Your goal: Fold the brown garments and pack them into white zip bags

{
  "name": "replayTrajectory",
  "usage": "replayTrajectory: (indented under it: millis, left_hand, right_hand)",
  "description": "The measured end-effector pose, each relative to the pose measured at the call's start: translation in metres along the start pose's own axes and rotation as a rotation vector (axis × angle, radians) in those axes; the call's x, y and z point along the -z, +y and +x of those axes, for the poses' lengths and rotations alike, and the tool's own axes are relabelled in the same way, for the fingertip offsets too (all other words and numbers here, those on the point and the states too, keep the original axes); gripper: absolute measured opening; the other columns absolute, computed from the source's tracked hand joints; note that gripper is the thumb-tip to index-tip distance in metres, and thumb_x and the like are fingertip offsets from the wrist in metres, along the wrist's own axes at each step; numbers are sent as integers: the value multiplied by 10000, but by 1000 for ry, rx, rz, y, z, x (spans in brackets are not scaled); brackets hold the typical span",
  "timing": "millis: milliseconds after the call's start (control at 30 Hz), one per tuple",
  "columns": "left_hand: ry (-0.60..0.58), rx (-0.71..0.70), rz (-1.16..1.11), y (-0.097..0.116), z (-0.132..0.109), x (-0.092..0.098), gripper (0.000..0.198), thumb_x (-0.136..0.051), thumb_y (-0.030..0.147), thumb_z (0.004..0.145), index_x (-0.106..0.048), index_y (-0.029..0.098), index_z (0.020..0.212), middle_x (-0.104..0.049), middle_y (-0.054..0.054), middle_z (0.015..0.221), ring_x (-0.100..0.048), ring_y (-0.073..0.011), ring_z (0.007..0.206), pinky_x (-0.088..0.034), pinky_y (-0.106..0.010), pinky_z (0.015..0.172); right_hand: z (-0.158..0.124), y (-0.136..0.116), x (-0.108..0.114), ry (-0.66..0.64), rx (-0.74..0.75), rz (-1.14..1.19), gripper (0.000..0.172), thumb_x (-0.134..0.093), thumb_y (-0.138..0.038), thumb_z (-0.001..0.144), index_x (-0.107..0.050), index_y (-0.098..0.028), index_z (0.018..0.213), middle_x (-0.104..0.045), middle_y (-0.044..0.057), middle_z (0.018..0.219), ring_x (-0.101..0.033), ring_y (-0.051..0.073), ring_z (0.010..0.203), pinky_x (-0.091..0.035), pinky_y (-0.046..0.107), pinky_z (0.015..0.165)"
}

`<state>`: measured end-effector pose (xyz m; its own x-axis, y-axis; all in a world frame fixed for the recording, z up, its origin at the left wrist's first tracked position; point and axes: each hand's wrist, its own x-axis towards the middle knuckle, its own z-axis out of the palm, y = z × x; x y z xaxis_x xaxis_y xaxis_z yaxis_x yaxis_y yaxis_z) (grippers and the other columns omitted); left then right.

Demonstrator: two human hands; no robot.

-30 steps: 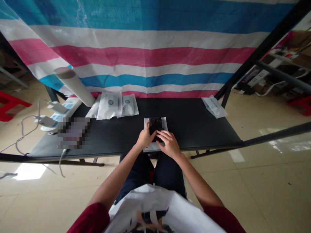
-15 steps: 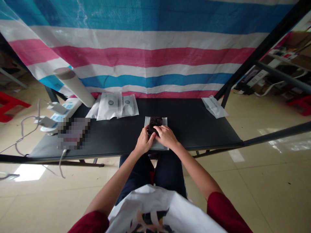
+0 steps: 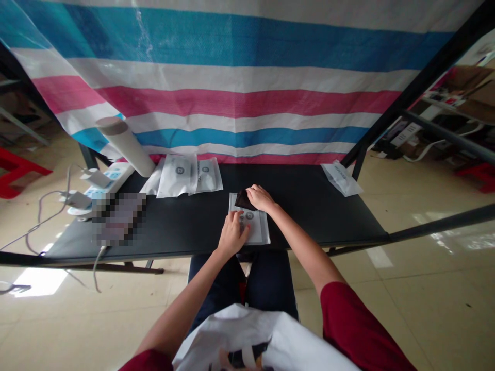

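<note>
A white flat pouch [image 3: 256, 229] lies on the black table [image 3: 317, 211] in front of me. My left hand [image 3: 232, 233] rests flat on the pouch's lower left part, fingers stretched out. My right hand [image 3: 260, 198] is at the pouch's far end, fingers curled on a small dark item [image 3: 243, 199] that sits at the pouch's top edge. Whether the dark item is inside the pouch or on it I cannot tell.
Several white pouches [image 3: 181, 175] lie at the back left beside a leaning cardboard tube [image 3: 126, 146]. A power strip with chargers [image 3: 91, 185] and cables sits far left. Another pouch [image 3: 340, 178] lies at the back right. A striped tarp [image 3: 240, 87] hangs behind.
My right hand has slid away from me, pushing the dark item up to the pouch's far end. My left hand has flattened on the pouch's near part. The camera tilted slightly down.
</note>
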<state>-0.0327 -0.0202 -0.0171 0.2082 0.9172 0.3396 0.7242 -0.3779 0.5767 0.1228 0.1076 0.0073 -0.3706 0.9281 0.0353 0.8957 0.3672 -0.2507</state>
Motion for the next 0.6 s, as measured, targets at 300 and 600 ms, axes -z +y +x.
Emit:
replayTrajectory:
  millis: [300,600]
  left_hand:
    - [-197,103,35,33,21,-5,204,-540,308,891,-557,201,1064,-644,-67,1003,-615,-225,933,-464,-345,801]
    - [-244,95,264,55,6,-13,439,-527,616,862,-610,186,837,-651,-95,940,-576,-291,976,-363,-439,847]
  right_hand:
    - [-1,6,-3,-120,110,230,555,-618,-567,868,-609,-185,1271,-613,118,1202,-589,236,1126,-434,301,933]
    - [3,1,21,-299,-35,183,584,-830,-479,603,-680,-202,1095,-717,104,1082,-674,282,991,-483,299,762]
